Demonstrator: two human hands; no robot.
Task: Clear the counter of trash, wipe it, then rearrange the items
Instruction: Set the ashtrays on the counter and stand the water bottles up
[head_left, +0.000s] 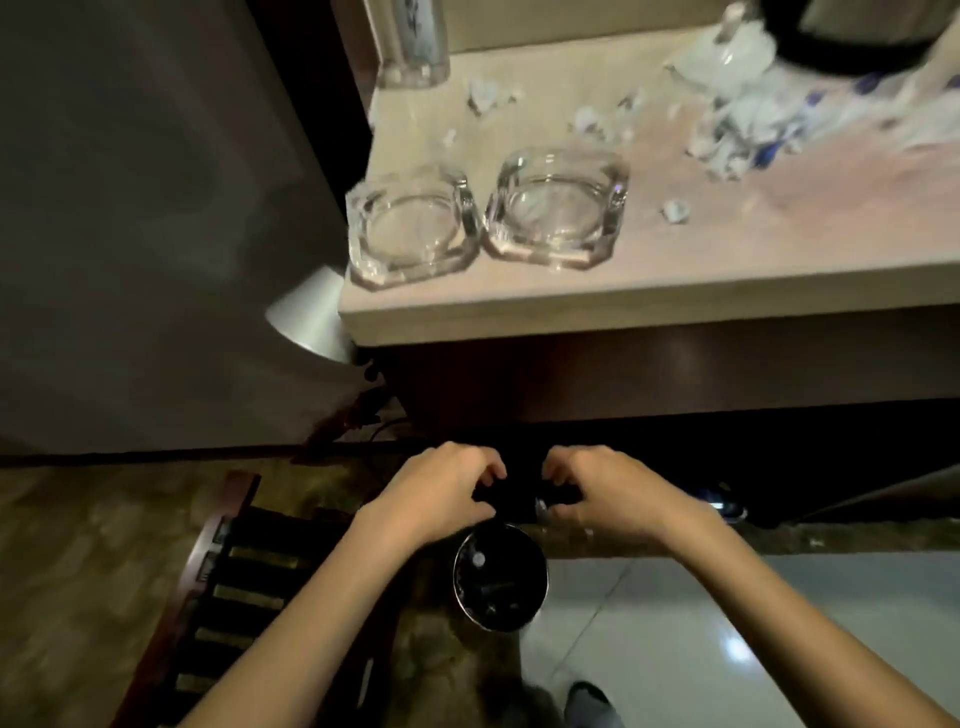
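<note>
On the beige stone counter (675, 301) two clear square glass ashtrays (413, 228) stand left, crumpled white paper scraps (737, 130) right. Below, the left hand (441, 493) and right hand (608, 493) pinch something dark above the round black bin (501, 577). The scraps look light and soft, easy to gather in the fingers.

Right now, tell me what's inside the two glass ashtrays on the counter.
Both the left ashtray and the right ashtray look empty; the paper scraps lie outside them on the counter. Blur could hide fine ash.
</note>
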